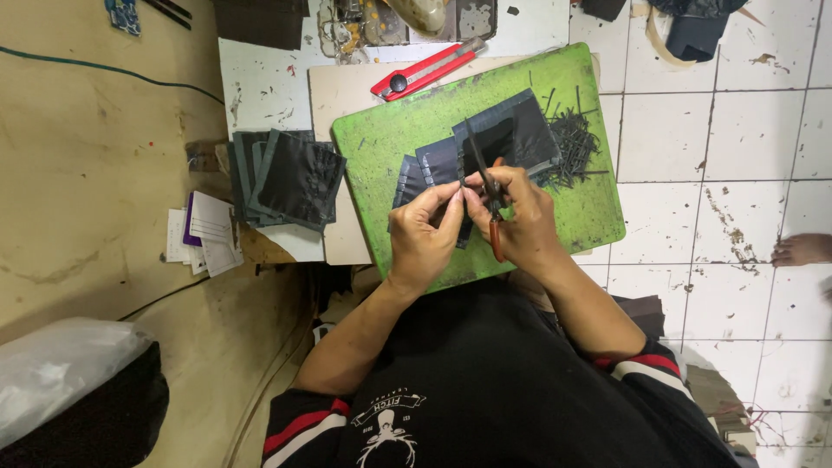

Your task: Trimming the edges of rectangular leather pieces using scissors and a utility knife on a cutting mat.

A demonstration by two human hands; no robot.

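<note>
— Black leather piece (439, 163) sits right at the fingertips, over the green cutting board (381, 139). Who's got it?
— Left hand (422, 232) pinches its edge; right hand (520, 221) is closed around scissors (487, 186), blades up across the piece.
— And around them?
— Black offcuts (572, 143) lie just right of the hands, a stack of dark pieces (290, 178) left of the board, a red utility knife (429, 69) above. White tiled floor (745, 139) on the right.

Left hand (423, 232) pinching a dark fabric piece (439, 161); right hand (518, 217) gripping scissors (487, 178) over the green cutting board (390, 139).
</note>
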